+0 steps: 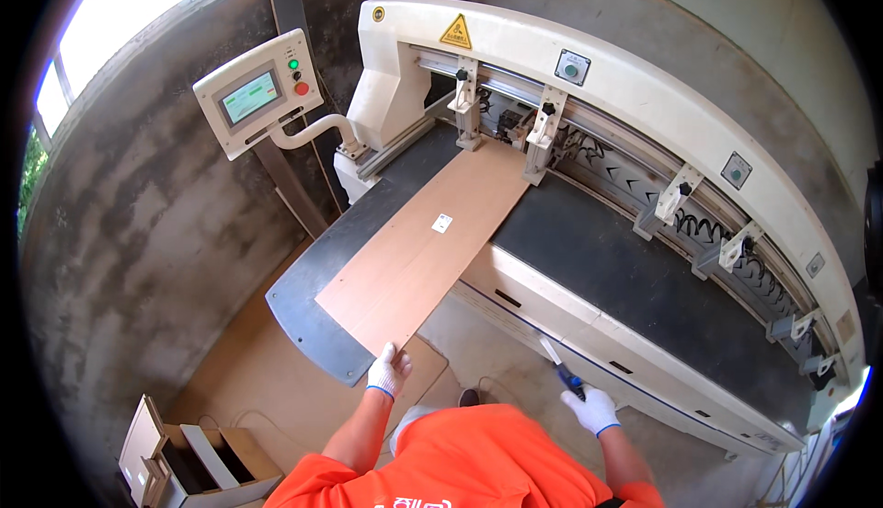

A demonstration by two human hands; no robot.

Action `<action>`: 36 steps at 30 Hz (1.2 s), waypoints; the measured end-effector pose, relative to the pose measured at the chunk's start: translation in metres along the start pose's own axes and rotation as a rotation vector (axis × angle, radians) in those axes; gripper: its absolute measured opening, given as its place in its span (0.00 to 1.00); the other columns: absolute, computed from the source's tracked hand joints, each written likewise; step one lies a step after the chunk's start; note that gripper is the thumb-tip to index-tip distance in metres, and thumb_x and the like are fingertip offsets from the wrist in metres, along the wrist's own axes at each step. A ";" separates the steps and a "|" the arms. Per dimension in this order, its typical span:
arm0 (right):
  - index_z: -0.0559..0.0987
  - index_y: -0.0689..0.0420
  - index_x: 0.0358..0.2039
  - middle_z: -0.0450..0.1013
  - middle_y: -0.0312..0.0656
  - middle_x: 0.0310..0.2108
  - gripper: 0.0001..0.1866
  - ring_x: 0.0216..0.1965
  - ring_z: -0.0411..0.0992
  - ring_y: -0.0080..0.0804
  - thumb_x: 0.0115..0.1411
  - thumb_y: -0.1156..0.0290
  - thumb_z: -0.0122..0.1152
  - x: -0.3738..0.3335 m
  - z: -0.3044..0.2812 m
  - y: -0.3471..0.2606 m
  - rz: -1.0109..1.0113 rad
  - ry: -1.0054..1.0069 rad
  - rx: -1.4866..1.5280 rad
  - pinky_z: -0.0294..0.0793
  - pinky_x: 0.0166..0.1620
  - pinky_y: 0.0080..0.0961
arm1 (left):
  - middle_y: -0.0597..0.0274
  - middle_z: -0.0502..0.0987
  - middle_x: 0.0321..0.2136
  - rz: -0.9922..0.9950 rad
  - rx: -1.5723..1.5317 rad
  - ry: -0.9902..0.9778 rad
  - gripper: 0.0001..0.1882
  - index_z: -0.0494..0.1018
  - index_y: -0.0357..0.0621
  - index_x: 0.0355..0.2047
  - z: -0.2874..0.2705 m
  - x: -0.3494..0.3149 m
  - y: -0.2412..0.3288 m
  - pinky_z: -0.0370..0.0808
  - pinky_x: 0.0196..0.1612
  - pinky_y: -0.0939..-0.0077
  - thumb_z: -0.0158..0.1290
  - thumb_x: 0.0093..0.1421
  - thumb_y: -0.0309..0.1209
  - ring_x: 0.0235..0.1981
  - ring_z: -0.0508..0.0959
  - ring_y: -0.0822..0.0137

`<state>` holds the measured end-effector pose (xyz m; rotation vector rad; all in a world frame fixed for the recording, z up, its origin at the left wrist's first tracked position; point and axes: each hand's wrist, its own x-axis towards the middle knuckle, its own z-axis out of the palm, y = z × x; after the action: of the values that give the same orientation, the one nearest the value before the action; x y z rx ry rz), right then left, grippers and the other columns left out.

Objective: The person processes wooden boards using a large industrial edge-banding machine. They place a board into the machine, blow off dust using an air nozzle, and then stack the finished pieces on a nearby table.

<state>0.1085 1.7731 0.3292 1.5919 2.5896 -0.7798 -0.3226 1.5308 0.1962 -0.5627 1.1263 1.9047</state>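
Your left hand (390, 372), in a white glove with a blue cuff, grasps the near right corner of the wooden panel (423, 252), its thumb and fingertips closed on the edge. That panel lies flat and aslant on the left part of the machine's dark table (607, 243), its near end resting over the rounded grey wing (299, 319) and its far end reaching the first clamp post (468, 108) and the second clamp post (544, 135). From this view you cannot tell whether either post presses on the wood. A small white label (442, 224) sits near the middle of the panel's upper face. Your right hand (593, 409), gloved the same way, is well apart from the panel — its fingers are clenched around the blue and black handle of a tool (570, 380), whose long pale tip points up and left, in front of the machine's white front (570, 310). Over the back of the table arches a white beam (644, 71) with a yellow warning triangle (456, 33). To the left of the beam stands a control box (258, 94) — its screen lit, a green light glowing above a red button. On the floor at your lower left, an open box (258, 491) holds upright boards.
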 end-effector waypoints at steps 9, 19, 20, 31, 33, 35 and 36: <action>0.81 0.55 0.23 0.74 0.38 0.18 0.28 0.16 0.71 0.28 0.64 0.42 0.65 0.046 -0.023 -0.031 0.171 -0.271 0.418 0.71 0.24 0.33 | 0.62 0.78 0.29 0.037 0.080 0.003 0.13 0.77 0.51 0.37 0.005 -0.023 -0.007 0.75 0.36 0.64 0.56 0.72 0.45 0.32 0.77 0.63; 0.85 0.52 0.38 0.76 0.31 0.24 0.26 0.23 0.71 0.21 0.72 0.41 0.57 0.204 0.044 -0.143 0.181 -0.611 0.981 0.66 0.27 0.23 | 0.60 0.77 0.33 -0.175 0.022 0.016 0.11 0.76 0.48 0.39 -0.114 -0.154 -0.061 0.76 0.40 0.58 0.59 0.70 0.41 0.33 0.76 0.58; 0.86 0.51 0.39 0.76 0.32 0.25 0.26 0.23 0.71 0.21 0.72 0.40 0.56 0.214 0.049 -0.159 0.169 -0.668 1.046 0.66 0.28 0.22 | 0.60 0.78 0.34 -0.150 0.041 0.094 0.11 0.76 0.48 0.40 -0.131 -0.162 -0.061 0.76 0.40 0.58 0.60 0.70 0.41 0.34 0.77 0.58; 0.85 0.52 0.44 0.82 0.35 0.36 0.23 0.37 0.79 0.28 0.70 0.44 0.62 0.275 0.098 -0.187 0.212 -0.608 1.384 0.79 0.40 0.28 | 0.64 0.74 0.22 0.248 0.815 0.498 0.10 0.76 0.41 0.38 -0.136 -0.133 0.065 0.69 0.22 0.70 0.59 0.67 0.35 0.18 0.71 0.70; 0.82 0.53 0.49 0.82 0.35 0.41 0.20 0.39 0.81 0.27 0.72 0.49 0.61 0.268 0.106 -0.153 0.354 -0.524 1.609 0.82 0.44 0.27 | 0.65 0.75 0.23 0.343 0.775 0.364 0.08 0.76 0.41 0.39 -0.083 -0.098 0.109 0.67 0.20 0.73 0.59 0.66 0.32 0.18 0.71 0.71; 0.81 0.51 0.53 0.82 0.35 0.44 0.23 0.39 0.82 0.29 0.71 0.45 0.61 0.248 0.078 -0.135 0.430 -0.449 1.570 0.83 0.43 0.30 | 0.68 0.73 0.20 0.461 0.727 0.273 0.07 0.76 0.40 0.39 -0.012 -0.061 0.146 0.58 0.16 0.80 0.60 0.64 0.28 0.14 0.66 0.78; 0.81 0.49 0.54 0.82 0.34 0.44 0.24 0.39 0.82 0.29 0.70 0.44 0.62 0.243 0.069 -0.129 0.458 -0.419 1.600 0.83 0.41 0.29 | 0.68 0.74 0.20 0.400 0.730 0.239 0.07 0.75 0.41 0.37 0.005 -0.024 0.173 0.59 0.16 0.79 0.61 0.64 0.29 0.15 0.67 0.77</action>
<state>-0.1349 1.9014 0.2590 1.5850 0.9139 -2.9265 -0.4531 1.4811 0.3014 -0.1555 2.0800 1.5848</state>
